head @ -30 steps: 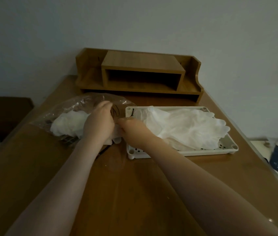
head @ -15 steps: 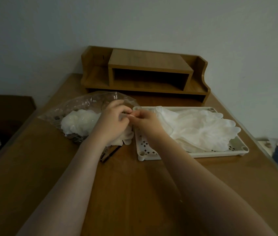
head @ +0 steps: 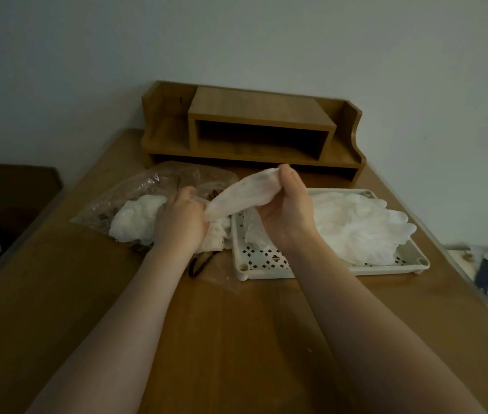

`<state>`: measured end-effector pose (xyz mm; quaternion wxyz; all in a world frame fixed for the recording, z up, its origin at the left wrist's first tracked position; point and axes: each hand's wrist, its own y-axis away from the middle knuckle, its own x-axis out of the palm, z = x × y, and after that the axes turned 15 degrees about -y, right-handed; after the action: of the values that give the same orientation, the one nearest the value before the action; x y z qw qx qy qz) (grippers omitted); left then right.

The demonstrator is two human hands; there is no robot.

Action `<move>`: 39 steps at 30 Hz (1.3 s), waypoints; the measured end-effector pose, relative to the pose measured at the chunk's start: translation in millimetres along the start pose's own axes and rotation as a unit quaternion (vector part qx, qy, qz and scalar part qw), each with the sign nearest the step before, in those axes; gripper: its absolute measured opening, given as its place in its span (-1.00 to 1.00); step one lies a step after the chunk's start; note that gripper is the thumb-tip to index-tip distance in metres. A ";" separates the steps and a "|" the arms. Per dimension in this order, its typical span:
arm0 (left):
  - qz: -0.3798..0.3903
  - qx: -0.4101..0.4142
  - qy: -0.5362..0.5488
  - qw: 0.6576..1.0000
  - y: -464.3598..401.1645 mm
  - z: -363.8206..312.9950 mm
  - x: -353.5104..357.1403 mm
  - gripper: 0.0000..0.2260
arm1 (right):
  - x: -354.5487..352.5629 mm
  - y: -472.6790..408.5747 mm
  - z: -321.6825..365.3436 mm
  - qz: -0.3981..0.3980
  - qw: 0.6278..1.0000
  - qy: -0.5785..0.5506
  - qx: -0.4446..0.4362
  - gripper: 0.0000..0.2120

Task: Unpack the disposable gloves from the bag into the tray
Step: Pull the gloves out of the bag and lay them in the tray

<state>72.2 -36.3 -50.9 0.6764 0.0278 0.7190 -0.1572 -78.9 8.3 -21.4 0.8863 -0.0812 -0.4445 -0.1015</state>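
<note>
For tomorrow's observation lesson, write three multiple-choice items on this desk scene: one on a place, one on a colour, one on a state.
1. Where does the clear plastic bag lie relative to the white perforated plastic tray?
A. left of it
B. inside it
C. right of it

2. What colour is the thin disposable glove held up between the hands?
A. blue
B. white
C. black

3. What is the right hand doing?
A. resting flat on the wooden desk
B. pinching the glove
C. hanging below the desk

Answers: 1 A, the bag lies on the desk left of the tray. 2 B, the glove looks white, like the pile of gloves in the tray. 3 B, its thumb and fingers close on the glove's upper end, while the left hand holds the lower end.
</note>
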 end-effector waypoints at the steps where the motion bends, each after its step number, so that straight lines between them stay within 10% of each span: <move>1: 0.001 -0.005 -0.014 1.000 0.0 3.0 3.1 -0.70 | -1.0 -0.6 7.4 -0.004 0.999 -0.051 0.002 -0.75; 5: 0.032 -0.040 -0.039 0.998 -0.6 13.6 -0.8 -0.74 | -7.8 -0.9 40.4 -0.013 0.985 -0.169 0.032 -0.56; 11: -0.051 0.131 0.265 0.954 19.9 -38.6 -60.0 -0.58 | -15.2 6.1 63.0 0.005 1.000 0.004 0.030 -0.63; 15: 0.037 0.159 0.380 0.910 17.7 -83.6 -91.0 -0.41 | -10.5 12.8 86.7 0.120 0.988 0.085 0.046 -0.65; 24: 0.132 0.156 0.417 0.886 16.6 -114.0 -117.4 -0.82 | -17.4 33.0 125.7 0.083 0.942 0.321 -0.059 -0.66; 29: 0.126 0.091 0.530 0.834 14.7 -128.9 -114.5 -0.80 | -36.4 43.8 132.4 0.136 0.908 0.395 0.027 -0.65; 35: 0.301 0.069 0.667 0.678 4.5 -125.8 -111.8 -0.60 | -49.4 44.4 149.5 0.046 0.930 0.364 0.011 -0.74; 39: 0.248 0.038 0.702 0.667 -5.3 -126.5 -99.7 -0.76 | -52.8 39.8 158.8 0.019 0.915 0.401 -0.027 -0.79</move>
<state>-42.7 9.3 52.4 -0.0160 0.3324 0.9414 0.0552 -222.2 89.6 28.0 0.9893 -0.0661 -0.0472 -0.1212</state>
